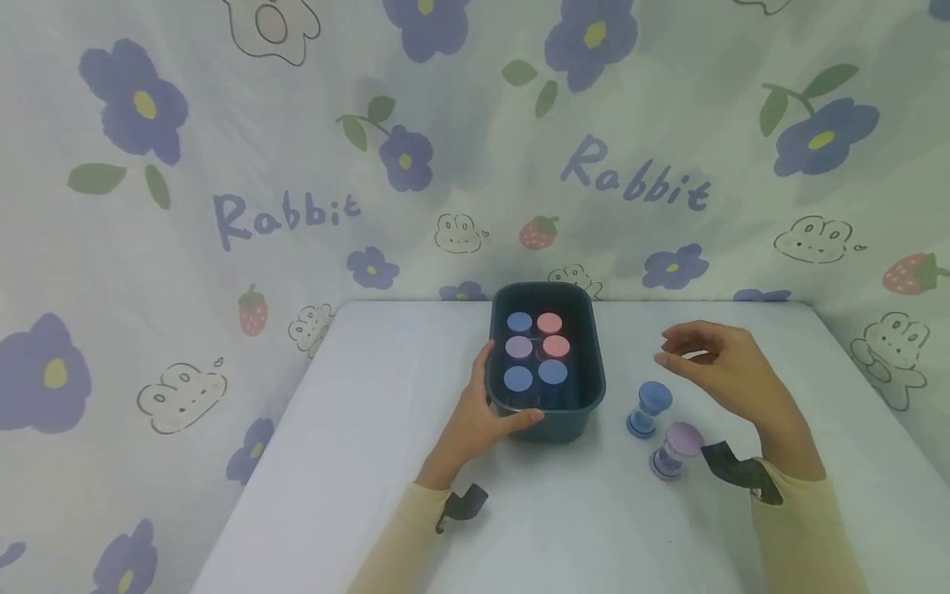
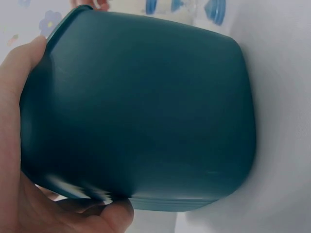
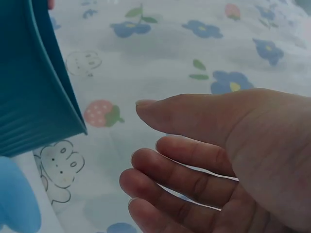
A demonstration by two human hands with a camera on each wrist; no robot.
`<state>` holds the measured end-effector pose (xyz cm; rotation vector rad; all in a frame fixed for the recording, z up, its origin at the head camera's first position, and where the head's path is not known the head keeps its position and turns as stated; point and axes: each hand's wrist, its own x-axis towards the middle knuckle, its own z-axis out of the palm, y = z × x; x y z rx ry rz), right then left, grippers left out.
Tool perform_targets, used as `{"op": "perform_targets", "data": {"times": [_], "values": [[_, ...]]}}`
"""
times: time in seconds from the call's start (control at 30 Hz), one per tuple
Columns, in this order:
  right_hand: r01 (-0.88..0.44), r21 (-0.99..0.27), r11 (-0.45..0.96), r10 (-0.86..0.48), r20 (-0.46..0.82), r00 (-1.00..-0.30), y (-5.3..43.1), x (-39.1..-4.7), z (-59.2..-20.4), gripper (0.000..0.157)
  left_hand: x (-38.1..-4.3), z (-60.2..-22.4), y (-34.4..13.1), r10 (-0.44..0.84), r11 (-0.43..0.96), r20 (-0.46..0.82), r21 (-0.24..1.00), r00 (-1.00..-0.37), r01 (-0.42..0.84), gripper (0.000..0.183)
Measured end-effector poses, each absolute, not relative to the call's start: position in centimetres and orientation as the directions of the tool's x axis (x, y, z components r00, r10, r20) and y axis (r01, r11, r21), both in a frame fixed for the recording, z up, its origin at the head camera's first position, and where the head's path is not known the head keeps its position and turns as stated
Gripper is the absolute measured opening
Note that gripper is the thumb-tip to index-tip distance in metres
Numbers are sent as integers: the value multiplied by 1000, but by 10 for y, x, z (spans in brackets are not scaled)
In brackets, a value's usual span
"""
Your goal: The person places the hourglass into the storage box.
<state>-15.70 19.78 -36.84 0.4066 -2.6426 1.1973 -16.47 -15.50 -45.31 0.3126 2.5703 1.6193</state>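
Observation:
My left hand (image 1: pixel 478 417) grips a dark teal plastic bin (image 1: pixel 551 425) by its left side and near corner, the thumb at the near rim. In the left wrist view the bin's outer wall (image 2: pixel 146 107) fills most of the picture. Inside the bin stand several sand timers in two columns, among them a pink one (image 1: pixel 549 322), a purple one (image 1: pixel 519 347) and a blue one (image 1: pixel 518 379). My right hand (image 1: pixel 723 367) hovers right of the bin, fingers loosely bent and holding nothing. Below it, a blue sand timer (image 1: pixel 650 408) and a purple sand timer (image 1: pixel 677 451) stand on the table.
The white table (image 1: pixel 356 462) meets a patterned curtain (image 1: pixel 460 148) with flowers and rabbits at its back edge. The curtain also runs along both sides. Dark straps (image 1: pixel 742 472) are on both wrists over pale sleeves.

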Motion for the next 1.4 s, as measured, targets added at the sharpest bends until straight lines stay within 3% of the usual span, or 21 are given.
{"op": "perform_targets", "data": {"times": [0.53,1.07,1.4], "values": [[-245,-715,654,-227,124,-966,206,-166,-393,45,-164,-454,-156,210,411,34,904,-977,120,124],[-183,-699,691,-352,-103,-930,207,-177,-404,49,-167,-456,-156,206,421,48,898,-977,132,123],[-173,-719,673,-367,-122,-922,211,-176,-410,49,-169,-460,-155,203,429,39,895,-978,125,123]]}}
